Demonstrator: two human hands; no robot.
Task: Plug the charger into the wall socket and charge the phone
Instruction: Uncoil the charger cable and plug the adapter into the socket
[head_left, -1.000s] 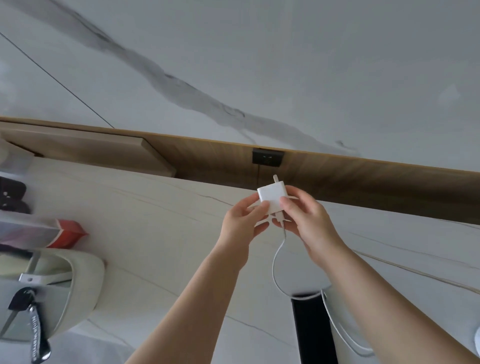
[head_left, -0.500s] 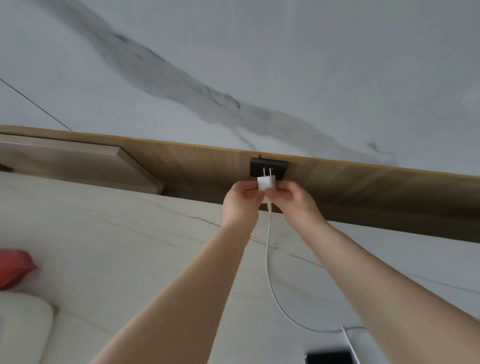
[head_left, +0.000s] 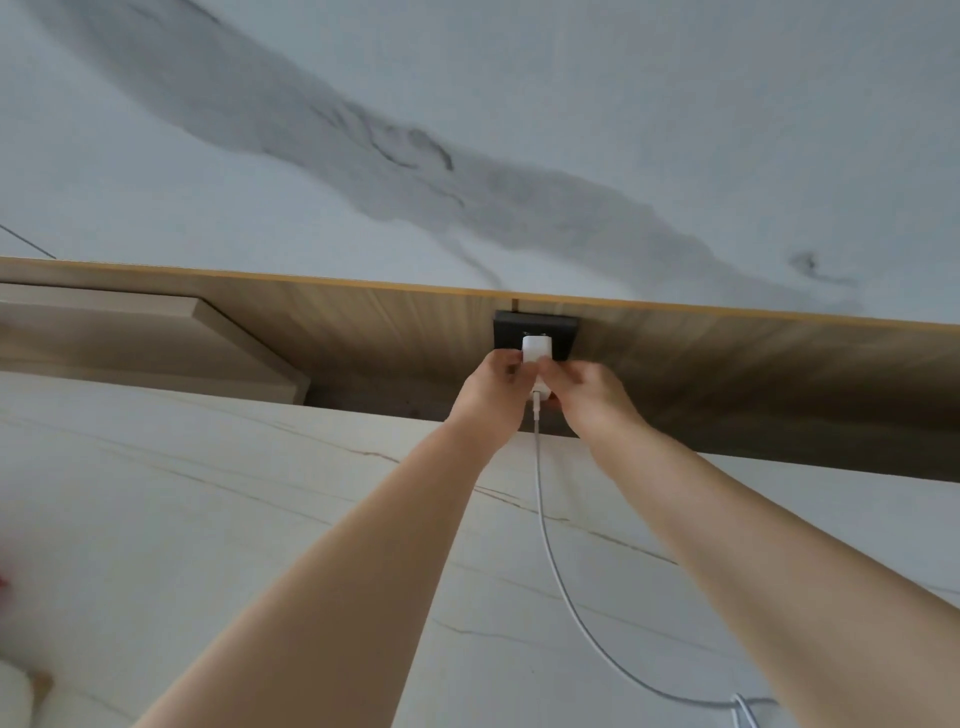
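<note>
A white charger sits against the black wall socket, which is set in a wooden strip at the back of the counter. Its prongs are no longer visible. My left hand pinches the charger from the left and my right hand from the right. A white cable hangs from the charger's lower end and runs down across the counter to the bottom right. The phone is out of view.
A pale marble-look counter fills the lower half. The wooden back panel runs across the middle, with a raised beige block at left. A marble wall rises above. A blurred red object shows at the left edge.
Both hands carried the charger up from over the counter to the socket. Its prongs, visible before, are now hidden against the socket face. The view has moved closer; the phone left the frame.
</note>
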